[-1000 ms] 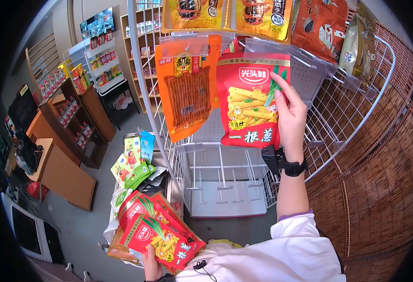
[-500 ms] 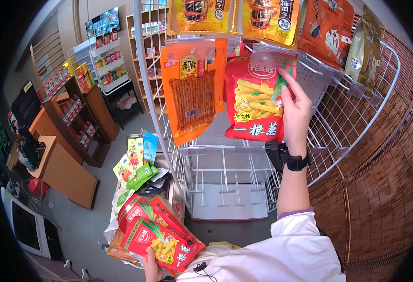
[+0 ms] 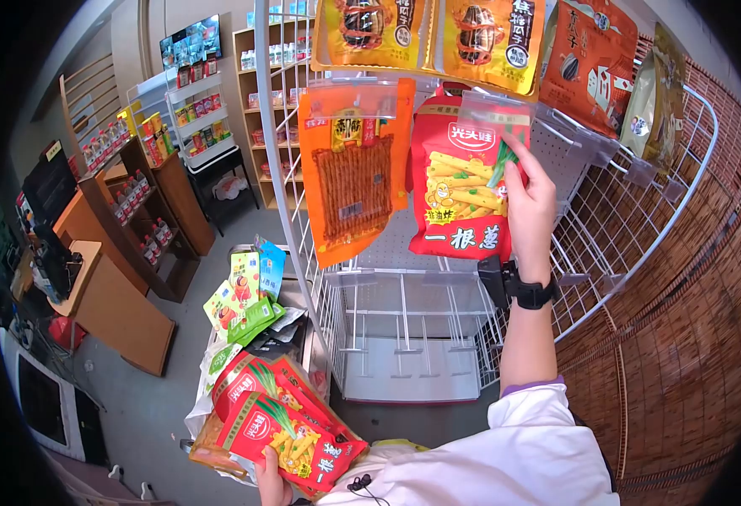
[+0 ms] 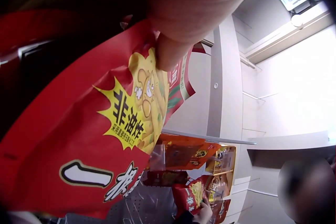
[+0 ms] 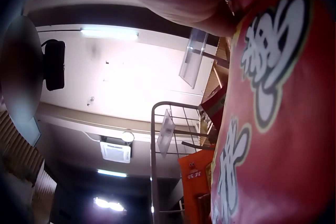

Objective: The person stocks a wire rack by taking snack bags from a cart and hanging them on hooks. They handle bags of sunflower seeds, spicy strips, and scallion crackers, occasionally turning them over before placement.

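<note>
In the head view, a red snack bag [image 3: 459,190] with yellow sticks and green onion printed on it hangs on the wire rack, its top partly behind a clear tag [image 3: 497,114]. My right hand [image 3: 529,202] grips its right edge, index finger and thumb on the front, the other fingers hidden. Low at the left, my left hand [image 3: 271,479] holds matching red bags [image 3: 303,447], thumb over the front one. The left wrist view shows that front bag [image 4: 100,145] close up; in the right wrist view, the hanging bag's front [image 5: 273,145] fills the right side.
An orange snack bag [image 3: 358,177] hangs just left. Yellow bags [image 3: 480,42] and an orange-red bag [image 3: 590,63] hang above. White rack wires [image 3: 632,228] curve round the right side. Green and black packets [image 3: 256,320] lie in a cart beside the rack. Bare hooks [image 3: 400,316] stick out below.
The hanging red bag has shifted slightly back under the clear tag, with my right hand still on it. My view has moved a little; the left hand and its bags stay put.
</note>
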